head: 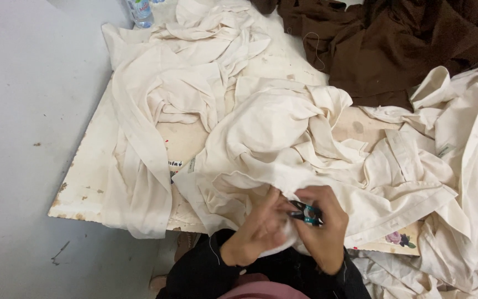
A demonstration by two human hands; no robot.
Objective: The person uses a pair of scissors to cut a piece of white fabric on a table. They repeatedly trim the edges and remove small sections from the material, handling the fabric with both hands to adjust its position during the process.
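A fold of cream cloth (283,235) is pinched in the left hand (258,232), whose fingers are closed together on the fabric close to the body. Just beside it, touching the same fold, the right hand (325,232) is wrapped around a small pair of snips (307,214) with teal handles; the fingers are clamped on the tool, and the dark blades are pointed toward the left hand's fingertips. Whether the blades are open or closed cannot be told.

Beyond both hands a large heap of cream garments (261,127) is spread over a worn pale board (84,188), and brown cloth (383,44) is piled further off, past the right hand. A plastic bottle (139,11) is seen at the far edge, well away from the left hand. A loose thread (316,47) is seen lying on the brown cloth.

Risk is judged to lie mainly in the closeness of the blades to the left fingers: a nick could be caused by a small slip. The cloth itself could be cut if more than the intended bit is caught between the blades, since the fold is bunched and its layers are hidden. The grip could also be loosened by the weight of the heap dragging the fabric away.
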